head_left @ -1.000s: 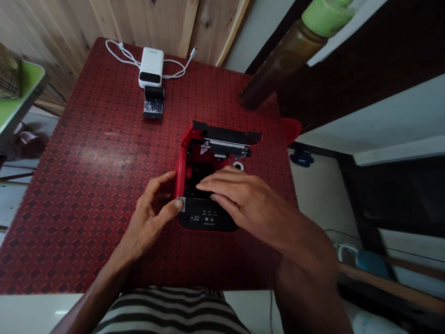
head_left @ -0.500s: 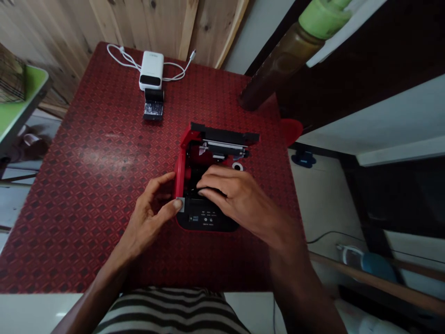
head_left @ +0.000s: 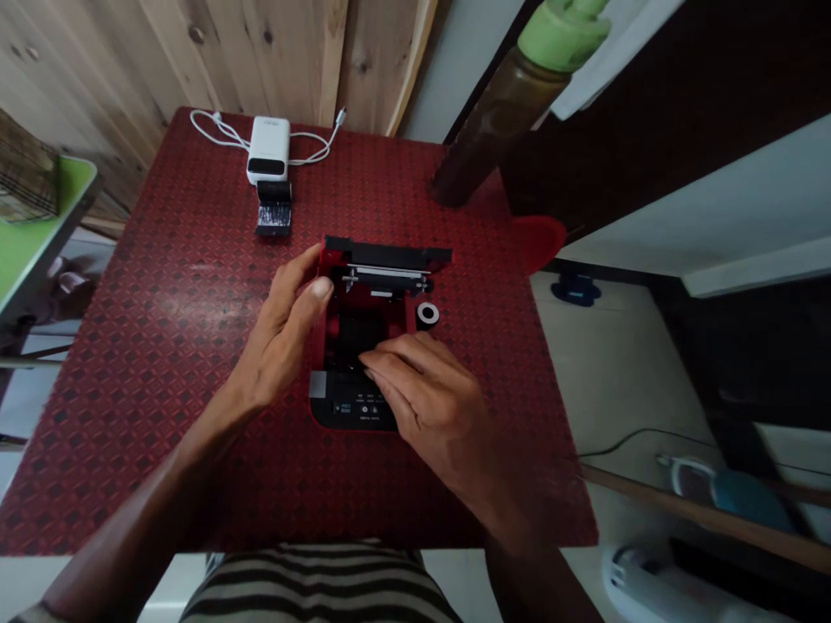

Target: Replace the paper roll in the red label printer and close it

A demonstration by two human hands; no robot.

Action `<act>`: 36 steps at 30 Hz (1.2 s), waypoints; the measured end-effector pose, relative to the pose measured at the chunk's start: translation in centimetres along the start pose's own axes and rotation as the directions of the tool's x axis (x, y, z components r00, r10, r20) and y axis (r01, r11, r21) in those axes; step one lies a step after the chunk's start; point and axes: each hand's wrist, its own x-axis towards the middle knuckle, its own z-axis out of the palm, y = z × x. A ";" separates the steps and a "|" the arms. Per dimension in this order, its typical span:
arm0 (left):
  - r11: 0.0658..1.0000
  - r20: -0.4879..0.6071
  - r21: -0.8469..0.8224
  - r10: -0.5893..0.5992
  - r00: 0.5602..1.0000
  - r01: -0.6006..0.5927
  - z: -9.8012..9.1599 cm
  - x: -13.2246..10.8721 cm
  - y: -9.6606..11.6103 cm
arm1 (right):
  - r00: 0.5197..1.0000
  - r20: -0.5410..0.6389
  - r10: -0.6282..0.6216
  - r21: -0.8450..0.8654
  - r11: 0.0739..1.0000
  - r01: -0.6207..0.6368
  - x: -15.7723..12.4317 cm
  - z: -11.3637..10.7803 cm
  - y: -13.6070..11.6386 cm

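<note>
A small red and black printer (head_left: 363,337) sits in the middle of the red patterned table (head_left: 162,346) with its lid (head_left: 388,253) raised at the back. My left hand (head_left: 286,329) grips the printer's left wall near the lid hinge, thumb on the inner edge. My right hand (head_left: 428,402) rests over the printer's front right, fingers curled down at the edge of the open bay above the black button panel (head_left: 354,408). A small black and white ring-shaped roll core (head_left: 427,315) lies on the table just right of the printer.
A white power bank (head_left: 268,149) with a white cable (head_left: 217,130) lies at the table's far edge, a small black device (head_left: 273,208) in front of it. A brown bottle with a green cap (head_left: 506,104) stands at the back right. A green stool (head_left: 32,225) is at left.
My left hand moved from the printer's front left corner up to its left wall near the lid. My right hand drew back toward the front, uncovering the roll core. The camera view shifted slightly.
</note>
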 end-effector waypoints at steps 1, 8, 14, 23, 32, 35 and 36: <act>1.000 -0.013 0.003 0.015 1.000 -0.015 0.1 0.6 0.0 | 1.000 -0.021 -0.006 -0.034 0.999 0.005 -0.2 -0.1 -0.1; 0.992 -0.100 0.004 0.124 0.987 -0.124 0.4 2.8 0.1 | 0.993 -0.115 -0.032 -0.163 0.987 0.013 -0.8 -0.4 -1.1; 0.994 -0.139 0.041 0.110 0.984 -0.105 0.5 1.1 2.0 | 0.990 -0.134 -0.049 -0.153 0.988 0.028 -1.1 0.3 -2.1; 0.984 -0.062 -0.132 -0.125 0.990 0.116 -0.2 -4.0 0.6 | 0.980 -0.191 -0.057 -0.300 0.954 -0.003 -2.7 0.9 -3.3; 0.944 0.012 -0.239 -0.231 0.973 0.227 0.4 -5.5 0.0 | 0.977 -0.204 -0.063 -0.196 0.980 0.022 -2.5 1.7 -2.8; 0.947 0.009 -0.230 -0.228 0.974 0.224 0.5 -5.5 0.2 | 0.976 -0.214 -0.032 -0.174 0.985 -0.006 -2.3 1.6 -3.1; 0.950 0.005 -0.223 -0.223 0.975 0.218 0.5 -5.5 0.2 | 0.977 -0.211 -0.021 -0.167 0.986 -0.015 -2.3 1.6 -3.2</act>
